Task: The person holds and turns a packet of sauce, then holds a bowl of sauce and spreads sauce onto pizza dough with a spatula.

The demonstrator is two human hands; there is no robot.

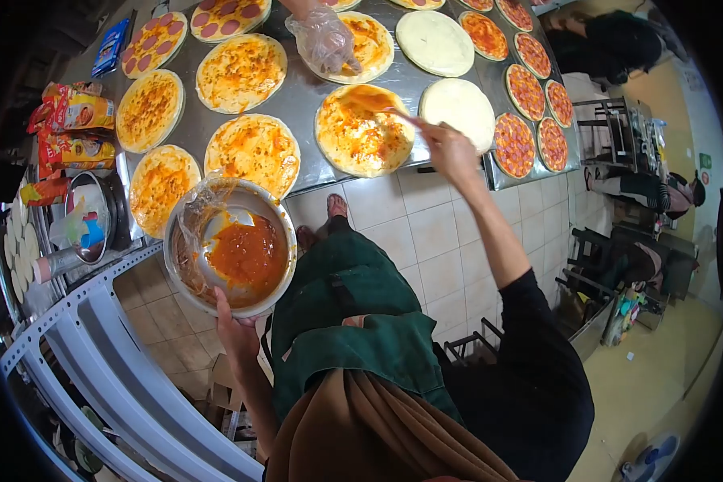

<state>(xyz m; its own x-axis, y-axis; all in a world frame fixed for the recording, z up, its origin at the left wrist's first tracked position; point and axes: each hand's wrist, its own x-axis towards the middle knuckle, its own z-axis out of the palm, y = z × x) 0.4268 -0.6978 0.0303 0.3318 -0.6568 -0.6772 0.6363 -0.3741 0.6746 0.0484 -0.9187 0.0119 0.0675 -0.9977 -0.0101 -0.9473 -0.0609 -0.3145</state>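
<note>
My left hand [237,328] holds a metal bowl [289,255] of orange-red sauce [247,251] from below, with crumpled plastic at its inner left side. In my right hand [451,153] is the handle of a spoon or spatula, its sauce-covered end [369,98] over a round dough base [364,130] spread with sauce. Just behind that base, another person's plastic-gloved hand [329,40] touches a second sauced base [371,46]. To the right lie two plain pale bases [458,112].
Several sauced bases and small topped pizzas [514,145] lie on the metal table [313,175]. Red and yellow packets [84,112] and a metal bowl with a blue cup [92,229] stand at the left. A grey metal rack [96,337] is at lower left. People are at the far right.
</note>
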